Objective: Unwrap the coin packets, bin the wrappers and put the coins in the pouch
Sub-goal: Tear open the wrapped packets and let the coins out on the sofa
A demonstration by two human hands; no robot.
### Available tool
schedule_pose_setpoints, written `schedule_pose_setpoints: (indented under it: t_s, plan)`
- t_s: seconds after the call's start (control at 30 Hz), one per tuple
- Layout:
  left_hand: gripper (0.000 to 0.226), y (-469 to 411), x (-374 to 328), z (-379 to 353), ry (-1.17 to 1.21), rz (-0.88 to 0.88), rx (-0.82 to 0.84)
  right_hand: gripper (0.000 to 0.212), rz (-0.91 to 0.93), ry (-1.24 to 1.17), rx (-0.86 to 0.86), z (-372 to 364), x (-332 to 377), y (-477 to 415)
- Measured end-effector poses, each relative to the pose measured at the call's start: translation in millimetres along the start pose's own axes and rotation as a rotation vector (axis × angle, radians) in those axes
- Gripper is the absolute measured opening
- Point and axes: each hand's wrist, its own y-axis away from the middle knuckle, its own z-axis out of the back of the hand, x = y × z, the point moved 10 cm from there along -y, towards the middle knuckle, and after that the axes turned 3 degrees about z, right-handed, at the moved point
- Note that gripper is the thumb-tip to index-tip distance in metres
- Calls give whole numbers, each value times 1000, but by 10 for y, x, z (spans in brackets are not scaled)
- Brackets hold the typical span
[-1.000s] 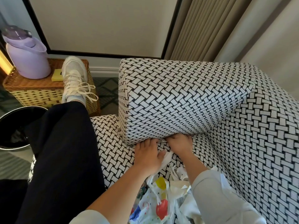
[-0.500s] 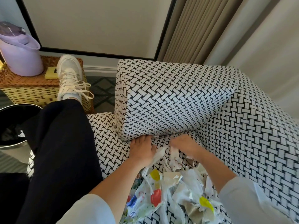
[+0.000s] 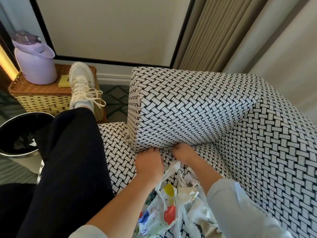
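Note:
My left hand (image 3: pixel 149 163) and my right hand (image 3: pixel 184 152) lie knuckles-up on the black-and-white woven seat, fingertips pushed into the crease under the armrest (image 3: pixel 188 107). What the fingers hold is hidden. Just behind the hands lies a white cloth pouch (image 3: pixel 161 215) printed with coloured shapes, its drawstring loose. Torn white paper wrappers (image 3: pixel 188 183) are heaped on and beside it. No coins are visible. A black bin (image 3: pixel 10 124) with a metal rim stands on the floor at the left, crumpled scraps inside.
My crossed leg in dark trousers (image 3: pixel 68 160) with a white sneaker (image 3: pixel 82 83) lies between the seat and the bin. A wicker box (image 3: pixel 37 98) carries a lilac container (image 3: pixel 34 64) and a yellow pad. Curtains hang at the back right.
The view swung right and back. My right hand, lifted slightly half a second ago, is down at the armrest crease again. Left hand stays put.

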Motion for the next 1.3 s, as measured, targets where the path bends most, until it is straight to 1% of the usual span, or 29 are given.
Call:
schedule_pose_setpoints:
  t_s: [0.1, 0.17, 0.23, 0.3, 0.37, 0.43, 0.47, 0.53, 0.6, 0.73, 0.97, 1.13, 1.23, 1.3]
  plan:
    - [29, -61, 3, -150, -43, 30, 72, 35, -73, 23, 78, -57, -32, -130]
    - [33, -108, -4, -250, -48, 49, 127, 41, -92, 161, 142, -126, -39, -232]
    - [30, -177, 4, -315, -1, 66, 175, 43, -52, 311, 246, -241, 9, -342]
    - [33, -241, 45, -385, 71, 94, 240, 37, -22, 255, 333, -328, 51, -428]
    - [36, -272, 79, -430, 121, 113, 290, 22, -13, 169, 355, -345, 74, -496]
    - [33, -284, 91, -437, 142, 109, 291, 22, -55, 114, 317, -327, 10, -560]
    - [30, -280, 96, -427, 147, 104, 277, 25, -44, 148, 322, -350, -17, -551]
    - [26, -270, 92, -391, 156, 91, 231, 47, -63, 249, 261, -336, -97, -523]
    - [25, -246, 80, -358, 167, 78, 189, 53, -76, 256, 184, -293, -136, -484]
    - [25, -224, 79, -312, 205, 55, 115, 41, -53, 186, 79, -233, -139, -454]
    - [31, -179, 74, -236, 225, 25, 1, 22, -17, -34, -114, -125, -160, -343]
    - [34, -114, 59, -174, 263, -18, -60, 32, -19, -202, -145, -108, -214, -286]
    - [31, -93, 53, -114, 310, -13, -95, 35, -13, -255, -155, -87, -206, -262]
    - [28, -69, 52, -74, 334, 14, -127, 39, -22, -331, -150, -86, -218, -234]
